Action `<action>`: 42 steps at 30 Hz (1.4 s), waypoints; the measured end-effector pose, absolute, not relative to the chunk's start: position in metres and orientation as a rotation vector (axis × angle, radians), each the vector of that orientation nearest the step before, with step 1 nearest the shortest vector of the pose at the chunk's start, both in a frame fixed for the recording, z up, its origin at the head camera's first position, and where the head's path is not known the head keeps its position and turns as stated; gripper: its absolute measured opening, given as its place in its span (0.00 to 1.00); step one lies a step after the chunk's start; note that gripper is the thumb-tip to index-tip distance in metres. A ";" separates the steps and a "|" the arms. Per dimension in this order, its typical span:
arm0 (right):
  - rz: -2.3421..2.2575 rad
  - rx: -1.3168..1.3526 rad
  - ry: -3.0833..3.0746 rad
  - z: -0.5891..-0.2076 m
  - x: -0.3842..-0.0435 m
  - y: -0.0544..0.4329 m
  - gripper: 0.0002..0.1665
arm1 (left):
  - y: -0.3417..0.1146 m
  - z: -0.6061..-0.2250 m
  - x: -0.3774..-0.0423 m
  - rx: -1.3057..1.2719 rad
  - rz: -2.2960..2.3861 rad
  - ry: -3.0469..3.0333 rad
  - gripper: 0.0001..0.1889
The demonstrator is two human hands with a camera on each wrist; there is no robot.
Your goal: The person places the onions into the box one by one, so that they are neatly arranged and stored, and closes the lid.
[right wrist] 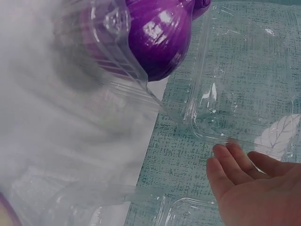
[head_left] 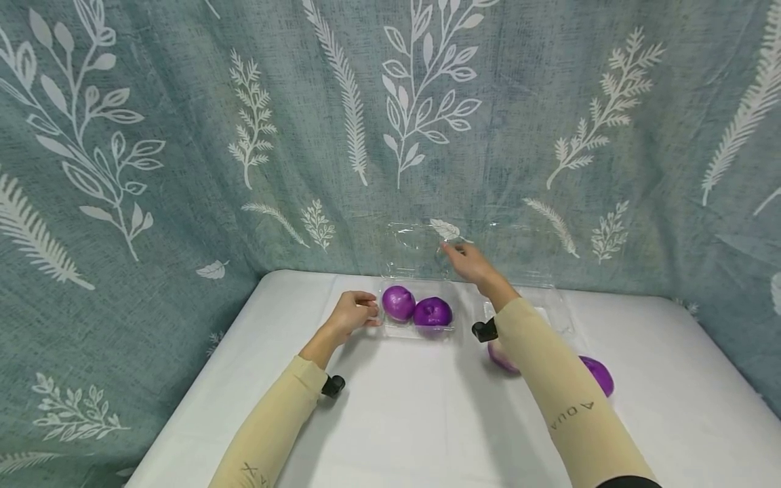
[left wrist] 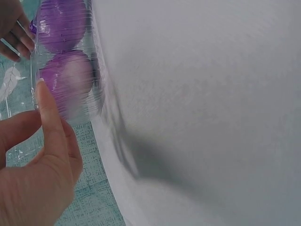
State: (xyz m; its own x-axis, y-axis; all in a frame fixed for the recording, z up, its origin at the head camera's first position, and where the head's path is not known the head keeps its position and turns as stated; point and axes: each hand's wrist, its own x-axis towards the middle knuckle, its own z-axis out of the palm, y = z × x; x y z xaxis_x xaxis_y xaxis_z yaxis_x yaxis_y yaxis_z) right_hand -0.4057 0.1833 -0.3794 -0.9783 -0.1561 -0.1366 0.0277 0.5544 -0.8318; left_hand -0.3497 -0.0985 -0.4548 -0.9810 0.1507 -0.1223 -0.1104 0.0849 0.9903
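Two glossy purple onions point(head_left: 398, 303) point(head_left: 433, 312) sit side by side in a clear plastic clamshell container point(head_left: 403, 332). Its lid point(head_left: 415, 251) stands raised at the back, against the curtain. At the container's left side is my left hand point(head_left: 352, 313); in the left wrist view its extended index finger point(left wrist: 52, 125) touches the clear wall, with the thumb near the edge. My right hand point(head_left: 468, 266) reaches to the lid's right edge. In the right wrist view, the right hand's fingers point(right wrist: 228, 165) are fairly straight and touch the lid's rim.
A second clear clamshell point(head_left: 558, 312) lies open at the right, partly behind my right forearm. Near that forearm are a purple onion piece with a pale face point(head_left: 503, 358) and another purple onion point(head_left: 599, 375). A patterned curtain point(head_left: 342, 135) hangs behind the white table point(head_left: 390, 420).
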 end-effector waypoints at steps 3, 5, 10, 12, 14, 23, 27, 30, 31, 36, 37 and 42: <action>-1.427 -0.112 2.602 -0.378 -0.403 0.184 0.47 | -0.099 -0.454 -0.350 0.038 1.999 2.161 0.21; -1.457 -0.110 2.610 -0.378 -0.400 0.185 0.47 | -0.099 -0.453 -0.350 0.039 1.998 2.160 0.21; -1.531 -0.129 2.593 -0.379 -0.395 0.187 0.48 | -0.099 -0.454 -0.351 0.040 1.991 2.159 0.21; -1.544 -0.130 2.575 -0.379 -0.393 0.188 0.49 | -0.099 -0.454 -0.352 0.043 1.988 2.160 0.21; -1.552 -0.128 2.564 -0.379 -0.392 0.190 0.49 | -0.099 -0.453 -0.353 0.049 1.990 2.166 0.21; -1.520 -0.100 2.555 -0.373 -0.382 0.192 0.50 | -0.098 -0.452 -0.353 0.027 1.994 2.170 0.21; -1.484 -0.109 2.575 -0.376 -0.376 0.193 0.48 | -0.098 -0.455 -0.351 0.022 1.987 2.169 0.21; -1.469 -0.130 2.577 -0.377 -0.372 0.194 0.49 | -0.098 -0.456 -0.351 0.020 1.990 2.168 0.21; -1.465 -0.136 2.573 -0.378 -0.371 0.195 0.49 | -0.099 -0.457 -0.351 0.018 1.990 2.166 0.21; -1.465 -0.159 2.552 -0.380 -0.364 0.197 0.46 | -0.098 -0.456 -0.351 0.012 1.991 2.162 0.21; -1.464 -0.167 2.550 -0.381 -0.363 0.197 0.44 | -0.098 -0.455 -0.351 0.014 1.990 2.162 0.21; -1.441 -0.202 2.515 -0.382 -0.358 0.197 0.40 | -0.098 -0.455 -0.351 0.013 1.992 2.161 0.21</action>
